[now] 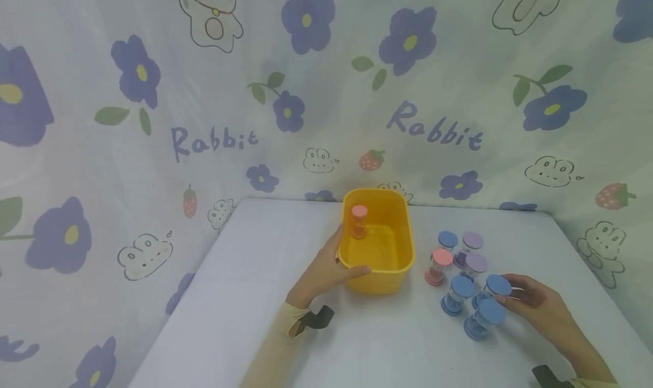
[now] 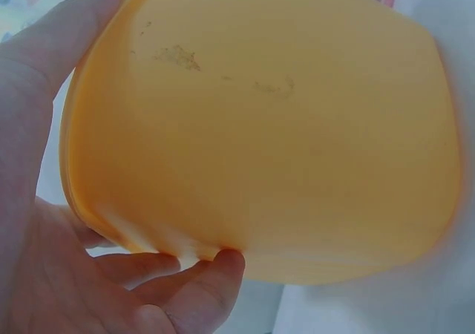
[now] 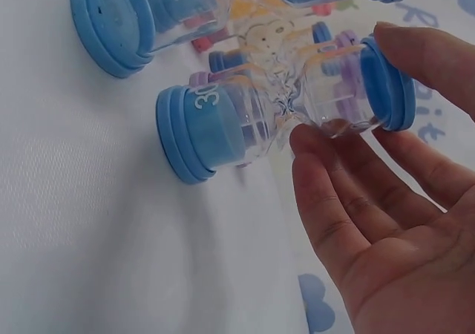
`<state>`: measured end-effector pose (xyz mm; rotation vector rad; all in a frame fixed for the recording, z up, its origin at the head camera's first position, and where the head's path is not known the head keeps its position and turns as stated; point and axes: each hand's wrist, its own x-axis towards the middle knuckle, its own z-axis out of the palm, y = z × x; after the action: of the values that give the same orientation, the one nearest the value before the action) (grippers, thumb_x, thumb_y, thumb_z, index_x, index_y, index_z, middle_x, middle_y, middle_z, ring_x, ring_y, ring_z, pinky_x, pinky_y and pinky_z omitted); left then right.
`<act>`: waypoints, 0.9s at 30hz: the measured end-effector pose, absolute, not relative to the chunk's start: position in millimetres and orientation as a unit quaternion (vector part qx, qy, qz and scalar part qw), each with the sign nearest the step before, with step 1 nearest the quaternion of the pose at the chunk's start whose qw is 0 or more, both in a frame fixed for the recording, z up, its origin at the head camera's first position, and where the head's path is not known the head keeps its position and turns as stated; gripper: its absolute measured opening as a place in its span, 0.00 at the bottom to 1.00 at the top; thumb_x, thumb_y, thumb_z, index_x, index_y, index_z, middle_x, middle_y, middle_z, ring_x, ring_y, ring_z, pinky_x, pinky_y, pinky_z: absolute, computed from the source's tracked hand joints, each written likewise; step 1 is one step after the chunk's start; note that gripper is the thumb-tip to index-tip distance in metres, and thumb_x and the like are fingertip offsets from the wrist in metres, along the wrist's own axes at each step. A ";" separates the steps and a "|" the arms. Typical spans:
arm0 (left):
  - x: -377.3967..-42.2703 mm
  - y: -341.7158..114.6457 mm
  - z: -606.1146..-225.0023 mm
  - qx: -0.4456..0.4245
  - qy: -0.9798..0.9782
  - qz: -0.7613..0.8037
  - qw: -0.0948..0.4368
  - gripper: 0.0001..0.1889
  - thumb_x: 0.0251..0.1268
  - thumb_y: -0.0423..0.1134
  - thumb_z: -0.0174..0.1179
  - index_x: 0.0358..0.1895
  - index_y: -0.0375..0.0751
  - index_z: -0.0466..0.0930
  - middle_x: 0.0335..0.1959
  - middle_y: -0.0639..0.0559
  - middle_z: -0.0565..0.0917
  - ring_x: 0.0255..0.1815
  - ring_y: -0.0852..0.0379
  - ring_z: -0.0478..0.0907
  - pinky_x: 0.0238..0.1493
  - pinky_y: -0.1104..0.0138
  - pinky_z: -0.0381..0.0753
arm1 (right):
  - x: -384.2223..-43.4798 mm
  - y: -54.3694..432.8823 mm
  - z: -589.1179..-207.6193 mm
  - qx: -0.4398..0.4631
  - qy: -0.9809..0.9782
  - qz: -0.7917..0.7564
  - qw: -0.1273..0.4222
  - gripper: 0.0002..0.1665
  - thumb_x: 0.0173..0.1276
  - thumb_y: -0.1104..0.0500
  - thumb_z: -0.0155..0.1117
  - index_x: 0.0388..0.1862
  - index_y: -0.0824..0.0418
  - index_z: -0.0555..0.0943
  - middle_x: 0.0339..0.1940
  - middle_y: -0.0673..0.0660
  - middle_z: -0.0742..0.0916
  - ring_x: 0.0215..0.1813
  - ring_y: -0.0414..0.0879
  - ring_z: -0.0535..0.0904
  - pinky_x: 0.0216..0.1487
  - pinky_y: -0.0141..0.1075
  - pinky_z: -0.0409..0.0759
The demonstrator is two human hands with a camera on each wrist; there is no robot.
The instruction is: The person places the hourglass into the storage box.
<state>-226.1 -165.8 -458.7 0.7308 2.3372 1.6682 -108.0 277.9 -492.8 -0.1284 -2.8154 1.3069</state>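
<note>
L hand point(image 1: 330, 272) grips yellow bin point(image 1: 378, 285), prob. to steady it.
R hand point(image 1: 543, 304) pinches blue hourglass point(image 1: 498, 285), thumb @ cap, fingers nr waist, prob. for balance w/ others close by point(image 1: 462, 287).

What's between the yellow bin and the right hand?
Head view: a pink hourglass, then a blue hourglass and a purple hourglass, before the blue one the right hand grips.

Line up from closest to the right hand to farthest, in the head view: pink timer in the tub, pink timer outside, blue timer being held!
1. Blue timer: held by the right hand.
2. Outside pink timer: right of the yellow tub.
3. Inside pink timer: tub's left side.
</note>
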 end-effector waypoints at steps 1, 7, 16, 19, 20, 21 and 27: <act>-226.0 -165.9 -459.3 0.245 0.787 0.559 0.089 0.56 0.53 0.59 0.78 0.79 0.82 0.46 0.76 0.76 0.65 0.73 0.60 0.69 0.80 0.41 0.64 | -107.7 278.6 -493.1 -0.041 -0.907 0.418 0.022 0.39 0.68 0.44 0.73 0.70 0.63 0.74 0.49 0.17 0.73 0.47 0.10 0.70 0.43 0.20 0.82; -225.7 -165.4 -460.4 0.241 0.788 0.559 0.089 0.56 0.53 0.59 0.78 0.79 0.83 0.46 0.75 0.76 0.65 0.73 0.61 0.69 0.80 0.41 0.65 | -106.9 283.1 -491.8 -0.028 -0.905 0.420 0.066 0.36 0.68 0.48 0.74 0.67 0.64 0.76 0.48 0.15 0.74 0.47 0.10 0.73 0.41 0.16 0.80; -227.0 -164.7 -459.9 0.248 0.785 0.561 0.086 0.54 0.54 0.57 0.78 0.78 0.82 0.48 0.74 0.76 0.67 0.70 0.62 0.71 0.79 0.41 0.66 | -106.3 290.2 -477.0 -0.037 -0.897 0.432 0.086 0.35 0.69 0.50 0.74 0.68 0.66 0.75 0.49 0.15 0.74 0.48 0.09 0.73 0.40 0.15 0.79; -226.9 -164.5 -459.1 0.245 0.786 0.560 0.087 0.54 0.53 0.58 0.78 0.78 0.83 0.48 0.74 0.76 0.67 0.70 0.62 0.71 0.79 0.41 0.66 | -106.5 293.5 -468.6 -0.057 -0.897 0.429 0.085 0.36 0.70 0.48 0.73 0.70 0.62 0.74 0.49 0.14 0.73 0.46 0.09 0.72 0.39 0.14 0.77; -226.8 -164.5 -458.7 0.244 0.787 0.560 0.087 0.54 0.53 0.58 0.78 0.78 0.83 0.48 0.74 0.76 0.67 0.70 0.62 0.71 0.79 0.41 0.66 | -107.1 294.4 -465.7 -0.061 -0.897 0.428 0.089 0.36 0.70 0.48 0.73 0.71 0.61 0.74 0.49 0.15 0.73 0.46 0.10 0.73 0.38 0.14 0.76; -226.6 -164.5 -458.3 0.243 0.787 0.560 0.087 0.54 0.53 0.58 0.78 0.78 0.83 0.48 0.74 0.76 0.67 0.70 0.61 0.71 0.79 0.41 0.66 | -107.9 294.8 -462.6 -0.064 -0.896 0.429 0.094 0.35 0.70 0.48 0.72 0.71 0.59 0.74 0.49 0.15 0.73 0.46 0.10 0.73 0.38 0.13 0.76; -225.6 -166.0 -457.8 0.241 0.788 0.561 0.087 0.54 0.53 0.59 0.78 0.78 0.83 0.47 0.74 0.75 0.67 0.71 0.61 0.70 0.79 0.41 0.66 | -111.6 290.5 -444.6 -0.055 -0.880 0.453 0.135 0.28 0.70 0.56 0.72 0.68 0.54 0.77 0.50 0.18 0.77 0.47 0.13 0.75 0.41 0.11 0.75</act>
<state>-225.6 -166.0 -457.8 0.7170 2.3459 1.6701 -111.6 290.5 -444.6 -0.1591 -2.5481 1.3117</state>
